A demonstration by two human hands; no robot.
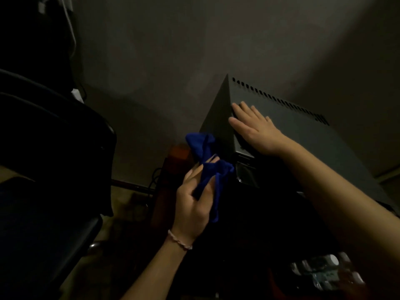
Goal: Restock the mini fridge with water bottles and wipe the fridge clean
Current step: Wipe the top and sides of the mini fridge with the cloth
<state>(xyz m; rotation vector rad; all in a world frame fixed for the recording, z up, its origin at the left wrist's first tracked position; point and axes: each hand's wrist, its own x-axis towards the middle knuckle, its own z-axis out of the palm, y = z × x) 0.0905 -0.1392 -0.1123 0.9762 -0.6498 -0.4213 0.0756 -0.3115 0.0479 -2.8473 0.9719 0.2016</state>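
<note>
The fridge [292, 126], a dark box with a row of slots along its far top edge, stands under the right hand [255, 128], which lies flat on the near left corner of its top, fingers straight and slightly spread. The left hand [192, 204], a bracelet [179, 240] at its wrist, is curled round a blue cloth [207, 161]; the cloth bunches above the fingers and hangs down past the palm, just beside the fridge's left side, below and left of the flat hand. The room is very dim, so the fridge front is lost in black. Water bottles [324, 271] show faintly beneath the right forearm, blurred and partly cut off. A dark chair [54, 159] sits left of the cloth hand.
</note>
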